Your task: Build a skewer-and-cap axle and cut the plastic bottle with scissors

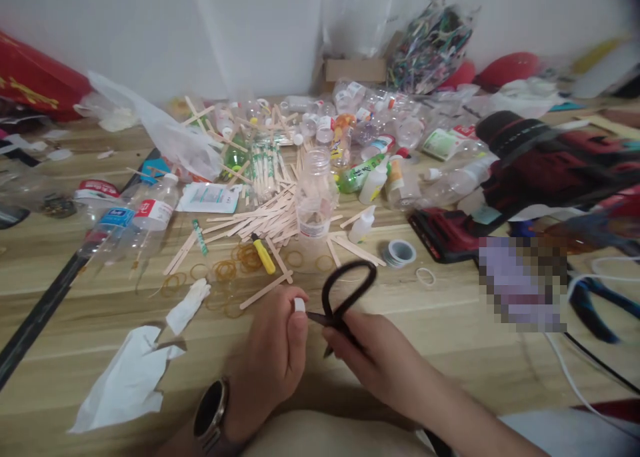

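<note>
2 hands busy here: the left hand is curled up, thumb and forefinger pinching a small white cap (looks like a bottle cap, anyway), and the right hand is wrapped around some black scissors down near the pivot, not through the loops. Blades are spread, with 1 point aimed at the cap from its right; can't tell if it's actually touching. My read: the step in hand is working on that cap with the scissor tip, maybe poking or scraping it. Next move calls for a firm pinch, light controlled pressure, and the left thumb well out of the tip's line, since a slip could catch it. Beyond the hands on the counter stands a clear bottle that looks uncapped, with loose wooden sticks to its left and a yellow screwdriver ahead of the left hand.
</note>
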Available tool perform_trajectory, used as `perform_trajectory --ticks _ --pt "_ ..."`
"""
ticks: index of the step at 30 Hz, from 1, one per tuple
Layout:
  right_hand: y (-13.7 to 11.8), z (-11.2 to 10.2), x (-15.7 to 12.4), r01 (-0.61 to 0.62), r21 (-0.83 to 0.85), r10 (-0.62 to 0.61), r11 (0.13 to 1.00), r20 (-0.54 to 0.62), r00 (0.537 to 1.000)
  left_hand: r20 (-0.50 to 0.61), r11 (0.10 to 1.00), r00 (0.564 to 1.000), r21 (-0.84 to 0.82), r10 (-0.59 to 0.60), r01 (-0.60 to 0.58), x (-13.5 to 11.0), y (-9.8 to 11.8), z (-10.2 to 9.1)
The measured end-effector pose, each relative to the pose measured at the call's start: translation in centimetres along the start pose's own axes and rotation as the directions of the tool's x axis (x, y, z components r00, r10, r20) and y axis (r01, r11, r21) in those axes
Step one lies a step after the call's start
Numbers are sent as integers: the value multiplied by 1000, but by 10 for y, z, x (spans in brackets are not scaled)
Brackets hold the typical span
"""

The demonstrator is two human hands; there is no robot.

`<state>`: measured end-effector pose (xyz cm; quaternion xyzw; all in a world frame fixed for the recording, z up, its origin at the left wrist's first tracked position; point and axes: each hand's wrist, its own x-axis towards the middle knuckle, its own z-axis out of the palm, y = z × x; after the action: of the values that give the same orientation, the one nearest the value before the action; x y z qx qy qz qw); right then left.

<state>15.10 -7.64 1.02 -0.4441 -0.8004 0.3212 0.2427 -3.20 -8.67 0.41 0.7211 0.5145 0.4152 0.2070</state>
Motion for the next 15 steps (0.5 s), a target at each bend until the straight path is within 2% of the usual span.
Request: perform_trajectory --ticks 2,3,5,7,9,10,11,13,15 --pt "-3 -5 -3 -152 191 123 970 152 981 21 995 995 21 95 -95 5 0 1" --pt "-3 -8 -4 -170 195 140 966 157 978 36 996 995 3 88 -88 8 1 3" --pt "0 -13 -8 -109 -8 110 994 41 993 71 998 997 -53 -15 18 13 4 9" --pt "4 -17 -10 -41 -356 16 934 -75 997 136 981 978 -84 -160 173 17 9 16" --pt "10 -22 -11 -14 -553 -28 833 -68 997 187 957 945 -66 -268 284 16 13 22" --pt "13 -24 -11 -8 -552 -18 834 -42 999 193 949 935 -50 -297 312 15 14 25" --pt "15 -28 -10 -5 -483 2 875 -7 1000 182 949 937 -41 -300 312 14 15 27" --pt "20 -36 -7 -27 -191 53 981 134 989 110 969 964 -17 -242 245 10 17 30" --pt "25 -45 -2 -86 88 53 992 324 945 50 988 987 27 -154 153 7 20 33"
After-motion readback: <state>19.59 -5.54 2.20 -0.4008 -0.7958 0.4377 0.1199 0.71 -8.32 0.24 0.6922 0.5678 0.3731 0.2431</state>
